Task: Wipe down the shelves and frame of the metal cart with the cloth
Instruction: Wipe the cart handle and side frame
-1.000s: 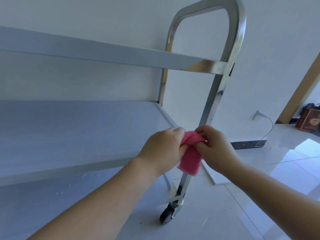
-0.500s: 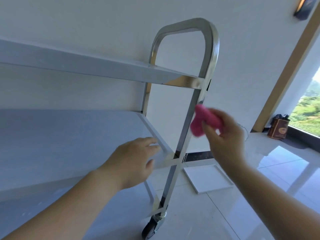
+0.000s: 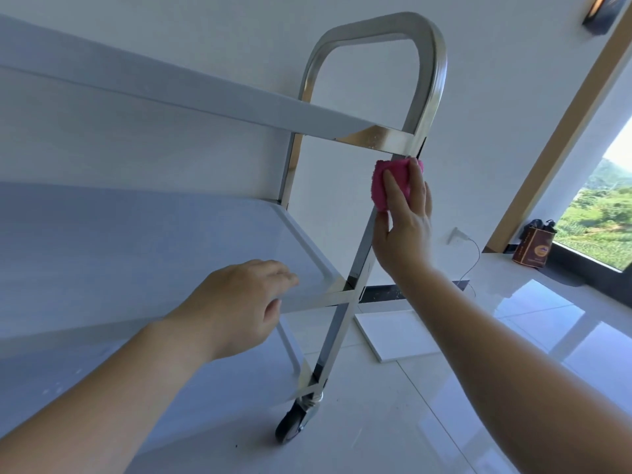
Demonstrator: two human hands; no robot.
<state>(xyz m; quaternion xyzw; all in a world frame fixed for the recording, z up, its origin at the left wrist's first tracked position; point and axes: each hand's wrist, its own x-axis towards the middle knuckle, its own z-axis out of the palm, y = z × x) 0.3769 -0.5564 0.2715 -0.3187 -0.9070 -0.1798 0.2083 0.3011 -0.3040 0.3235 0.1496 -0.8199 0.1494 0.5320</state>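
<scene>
Two hands, right (image 3: 403,213) seemingly pressing cloth (image 3: 390,186) on upright (image 3: 362,248), left (image 3: 239,302) at shelf edge (image 3: 314,295)

A bright pink cloth (image 3: 391,184) stands out against the mirror-polished silver frame (image 3: 425,80) of a metal cart, whose shelves (image 3: 136,241) read as pale, matte blue-grey in the shade. The caster wheel (image 3: 290,427) is black. Behind, the wall (image 3: 496,97) is plain white, the floor tiles (image 3: 513,336) glossy white, and a white cable (image 3: 473,249) trails from a white plug. A brown box (image 3: 531,249), seemingly carrying a gold emblem, sits by a tan window frame (image 3: 554,128), green hillside (image 3: 602,213) beyond.
</scene>
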